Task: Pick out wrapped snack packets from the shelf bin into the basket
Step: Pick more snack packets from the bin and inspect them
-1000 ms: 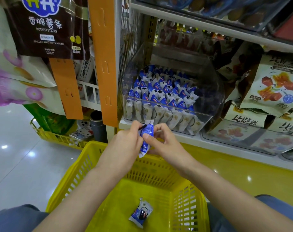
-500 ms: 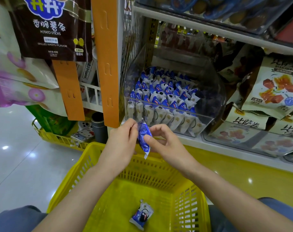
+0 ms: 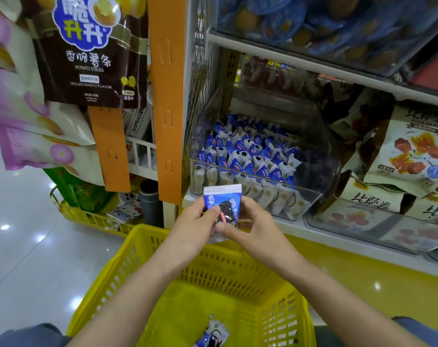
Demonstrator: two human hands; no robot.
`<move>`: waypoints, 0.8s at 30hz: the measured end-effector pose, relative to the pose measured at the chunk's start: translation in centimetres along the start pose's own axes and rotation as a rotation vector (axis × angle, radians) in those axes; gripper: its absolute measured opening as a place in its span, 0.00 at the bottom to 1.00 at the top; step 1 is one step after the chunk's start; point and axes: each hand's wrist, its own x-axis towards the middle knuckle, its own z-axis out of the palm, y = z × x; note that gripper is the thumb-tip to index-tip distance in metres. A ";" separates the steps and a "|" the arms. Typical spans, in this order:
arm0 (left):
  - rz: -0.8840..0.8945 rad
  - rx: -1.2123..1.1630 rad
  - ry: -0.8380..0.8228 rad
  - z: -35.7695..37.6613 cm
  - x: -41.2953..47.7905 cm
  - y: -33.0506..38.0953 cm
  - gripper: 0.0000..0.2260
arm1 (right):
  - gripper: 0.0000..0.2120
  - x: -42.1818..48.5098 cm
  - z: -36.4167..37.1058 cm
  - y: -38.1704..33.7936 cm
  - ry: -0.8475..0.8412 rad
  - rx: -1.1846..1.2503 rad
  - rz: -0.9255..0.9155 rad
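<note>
A blue-and-white wrapped snack packet [image 3: 223, 204] is held upright and facing me, above the far rim of the yellow basket [image 3: 147, 249]. My left hand [image 3: 195, 229] pinches its left side and my right hand [image 3: 255, 229] pinches its right side. Behind the hands, a clear shelf bin [image 3: 320, 156] holds several rows of the same blue-and-white packets [image 3: 248, 156]. One more packet [image 3: 213, 333] lies on the basket floor near the front.
An orange shelf post [image 3: 167, 96] stands left of the bin. Hanging potato-stick bags [image 3: 87, 51] fill the upper left. Snack bags [image 3: 410, 156] crowd the shelf to the right. A second yellow basket [image 3: 87, 216] sits on the floor at left.
The packet has turned from edge-on to flat, its printed face now toward me. Both hands stay in front of the bin, and the view has tilted slightly down.
</note>
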 end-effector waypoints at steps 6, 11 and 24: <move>0.093 -0.026 0.017 -0.4 0.0 0.6 0.09 | 0.08 0.1 -0.5 -1.0 0.104 0.219 -0.024; 0.050 -0.142 -0.095 -0.7 0.0 1.3 0.10 | 0.08 -0.3 -0.6 -1.6 0.180 0.288 -0.040; 0.101 -0.349 0.169 -3.8 2.9 1.6 0.04 | 0.13 15.4 -6.4 -2.6 0.326 -0.440 -0.041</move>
